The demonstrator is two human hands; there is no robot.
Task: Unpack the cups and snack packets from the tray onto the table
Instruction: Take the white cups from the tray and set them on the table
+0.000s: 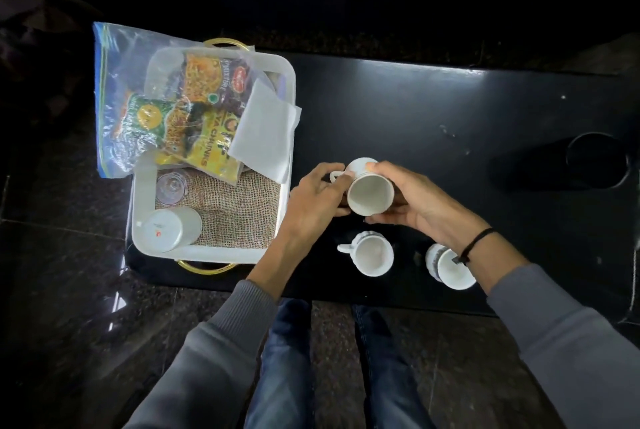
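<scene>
A white cup (370, 194) hangs tilted above the black table (450, 109), its mouth facing me. My left hand (311, 201) pinches its handle while my right hand (412, 201) curls round its body. Two more white cups stand upright on the table: one (372, 255) in front of me, another (450, 269) partly behind my right wrist. The white tray (289, 151) at the table's left end holds snack packets (204, 116) inside a clear zip bag (114, 82), a white paper napkin (263, 127), a clear glass (169, 186) and a white tumbler (169, 229).
The tray has gold handles (204, 267) and a burlap lining (239, 210). A round cup-holder hole (597, 160) is cut in the table's right end. My legs and the dark speckled floor (69, 290) lie below the table's near edge.
</scene>
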